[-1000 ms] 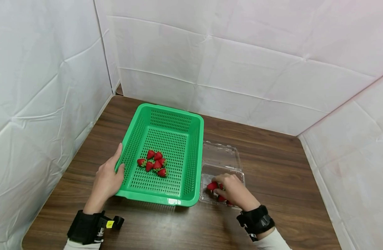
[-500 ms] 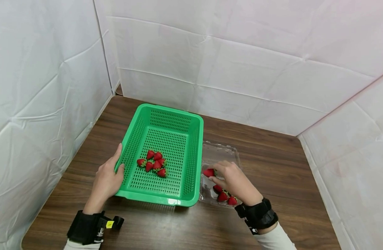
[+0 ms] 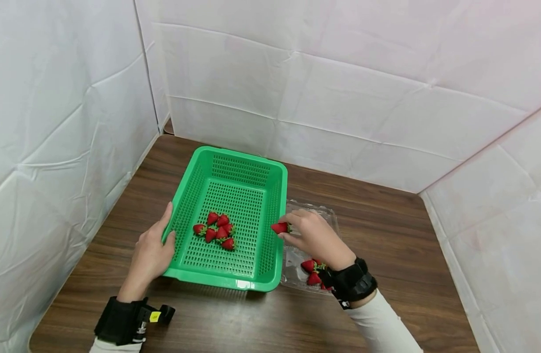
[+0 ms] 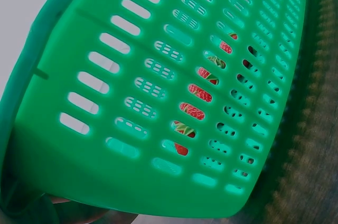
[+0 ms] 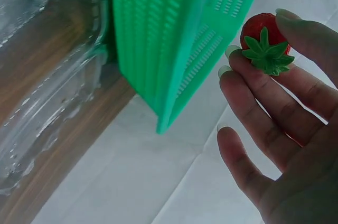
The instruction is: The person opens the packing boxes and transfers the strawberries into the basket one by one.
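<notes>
A green perforated basket [image 3: 200,182] sits on the wooden table with several strawberries [image 3: 217,231] in its middle. My left hand [image 3: 152,255] grips the basket's left rim, thumb over the edge. My right hand [image 3: 312,236] pinches one strawberry [image 3: 280,227] by its fingertips right above the basket's right rim. In the right wrist view that strawberry [image 5: 262,35] shows its green leaves between thumb and fingers, beside the basket wall [image 5: 158,34]. Through the basket's slots [image 4: 158,92] the left wrist view shows the red berries [image 4: 199,93] inside.
A clear plastic clamshell box [image 3: 312,215] lies open just right of the basket, with a few strawberries [image 3: 312,272] in its near half. White padded walls enclose the table on the left, back and right. Bare wood lies right of the clamshell.
My right hand has lifted a strawberry out of the clamshell and carried it up and left to the basket's right rim. The left hand and basket have stayed put.
</notes>
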Available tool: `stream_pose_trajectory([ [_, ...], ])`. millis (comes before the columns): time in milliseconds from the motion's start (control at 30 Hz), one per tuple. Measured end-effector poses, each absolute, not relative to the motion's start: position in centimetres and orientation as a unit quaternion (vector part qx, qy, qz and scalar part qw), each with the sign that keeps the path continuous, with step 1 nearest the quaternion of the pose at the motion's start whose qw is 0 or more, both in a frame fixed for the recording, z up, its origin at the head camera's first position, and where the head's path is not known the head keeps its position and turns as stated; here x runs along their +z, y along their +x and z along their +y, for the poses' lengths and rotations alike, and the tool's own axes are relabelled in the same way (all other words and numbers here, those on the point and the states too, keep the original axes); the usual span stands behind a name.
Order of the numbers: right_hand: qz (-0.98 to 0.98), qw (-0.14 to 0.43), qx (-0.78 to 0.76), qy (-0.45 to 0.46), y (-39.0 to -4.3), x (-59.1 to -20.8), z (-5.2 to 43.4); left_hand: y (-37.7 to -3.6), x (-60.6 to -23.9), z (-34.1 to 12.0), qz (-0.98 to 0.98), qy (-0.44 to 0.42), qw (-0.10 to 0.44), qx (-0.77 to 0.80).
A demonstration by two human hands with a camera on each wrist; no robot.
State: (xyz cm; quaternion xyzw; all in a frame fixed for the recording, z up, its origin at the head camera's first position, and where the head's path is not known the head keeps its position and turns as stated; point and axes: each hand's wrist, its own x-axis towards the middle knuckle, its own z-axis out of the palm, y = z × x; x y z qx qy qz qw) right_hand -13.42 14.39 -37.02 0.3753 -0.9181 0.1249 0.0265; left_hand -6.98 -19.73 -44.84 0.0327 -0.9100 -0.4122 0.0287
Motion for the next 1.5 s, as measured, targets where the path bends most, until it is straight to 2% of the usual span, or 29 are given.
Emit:
stream_pose_trajectory([
  [433, -0.914, -0.018, 0.116, 0.389, -15.7, -36.4, 10.7, -6.9, -44.7, -19.7, -0.91, 0.034, 0.03, -0.413],
  [867, -0.911, -0.107, 0.121, 0.38, -19.2, -37.5, 6.7, -7.1, -44.9, -19.9, -0.91, 0.032, 0.032, -0.412],
  [1200, -0.917, -0.155, 0.053, 0.363, -20.6, -38.9, 4.1, -7.0, -45.1, -19.9, -0.91, 0.03, 0.034, -0.411],
  [1500, -0.92, -0.169, 0.036, 0.351, -21.2, -39.9, 2.1, -7.0, -45.0, -19.8, -0.91, 0.03, 0.033, -0.413],
])
